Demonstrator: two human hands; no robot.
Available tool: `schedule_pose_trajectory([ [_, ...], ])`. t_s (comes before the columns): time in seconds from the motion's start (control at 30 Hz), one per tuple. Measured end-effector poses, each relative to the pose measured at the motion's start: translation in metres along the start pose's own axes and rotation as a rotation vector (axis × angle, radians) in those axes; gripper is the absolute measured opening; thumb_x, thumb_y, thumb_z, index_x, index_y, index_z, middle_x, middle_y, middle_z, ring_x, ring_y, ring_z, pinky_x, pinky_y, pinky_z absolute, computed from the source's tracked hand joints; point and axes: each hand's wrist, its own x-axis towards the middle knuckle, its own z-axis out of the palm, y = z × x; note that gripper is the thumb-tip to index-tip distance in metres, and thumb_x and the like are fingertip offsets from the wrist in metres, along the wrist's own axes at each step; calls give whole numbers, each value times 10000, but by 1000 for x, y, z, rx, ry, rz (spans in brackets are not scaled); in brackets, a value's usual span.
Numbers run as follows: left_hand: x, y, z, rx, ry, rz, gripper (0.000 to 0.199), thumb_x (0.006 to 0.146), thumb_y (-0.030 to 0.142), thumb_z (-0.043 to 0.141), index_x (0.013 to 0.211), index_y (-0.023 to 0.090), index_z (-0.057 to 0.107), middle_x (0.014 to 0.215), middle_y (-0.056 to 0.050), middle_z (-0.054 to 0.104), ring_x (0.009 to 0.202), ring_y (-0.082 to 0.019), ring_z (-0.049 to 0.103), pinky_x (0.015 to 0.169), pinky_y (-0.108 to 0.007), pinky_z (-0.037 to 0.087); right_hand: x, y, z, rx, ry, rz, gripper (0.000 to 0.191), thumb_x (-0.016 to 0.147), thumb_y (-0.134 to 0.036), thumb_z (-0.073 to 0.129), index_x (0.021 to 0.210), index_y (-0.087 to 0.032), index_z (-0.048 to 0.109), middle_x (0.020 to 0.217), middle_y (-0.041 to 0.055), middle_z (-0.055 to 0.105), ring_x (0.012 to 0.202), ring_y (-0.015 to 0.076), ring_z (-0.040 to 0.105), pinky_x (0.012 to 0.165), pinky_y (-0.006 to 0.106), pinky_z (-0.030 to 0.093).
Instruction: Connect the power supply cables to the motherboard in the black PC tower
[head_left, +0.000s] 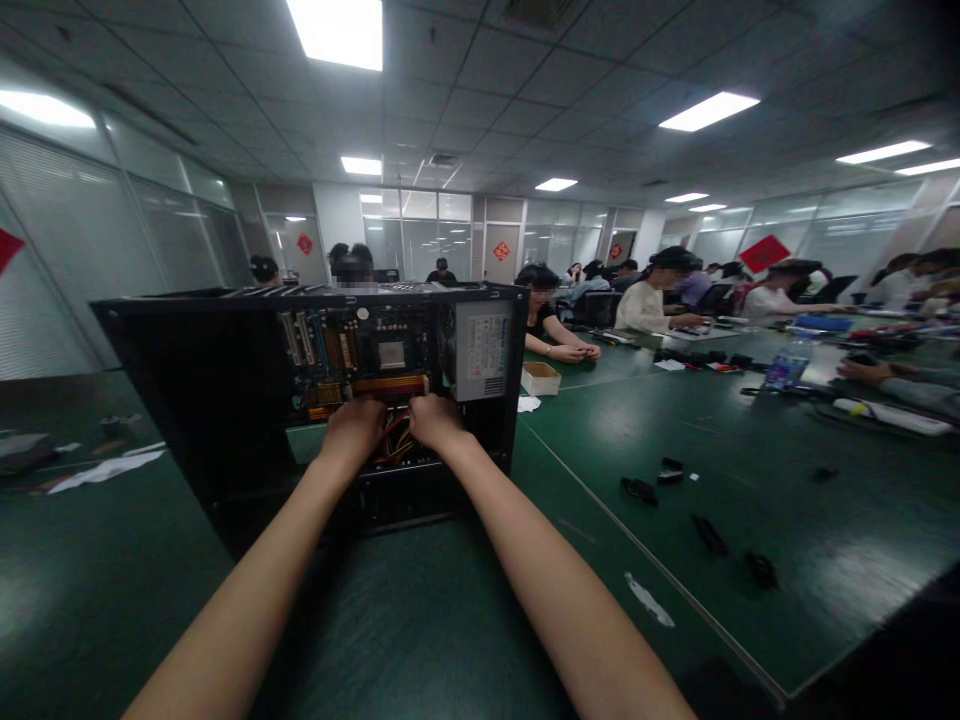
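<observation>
A black computer case (480, 490) stands on the table with its side open towards me. Both my hands reach into it, close together at the lower edge of the motherboard (405, 325). My left hand (354, 430) is closed, its fingers curled at the left end of the red and yellow memory slots (390, 385). At their right end is my right hand (436, 422), also closed. The fingertips are hidden, so I cannot make out what they grip. Red and yellow cables (397, 440) hang between the hands. Above my right hand sits the power supply (480, 350).
Several small black parts (709, 533) lie on the green table (600, 420) to the right. Beyond the case are a small open box (541, 378) and a co-worker's hands (574, 353). A plastic bottle (787, 365) is farther right. White paper (109, 470) lies at left.
</observation>
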Motion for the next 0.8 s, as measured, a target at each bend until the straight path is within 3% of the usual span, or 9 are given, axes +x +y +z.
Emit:
schedule_pose_trajectory([
  [0.8,-2,-1,0,17,40,-11,339,938,276,409,1072,199,710,1088,-123,707,985,-283,667,780,-345,489,-1,-1,-3,-19,2,-8,283,917,-219,467,1051,-159,708,1050,158,718,973,268,691,782,325,507],
])
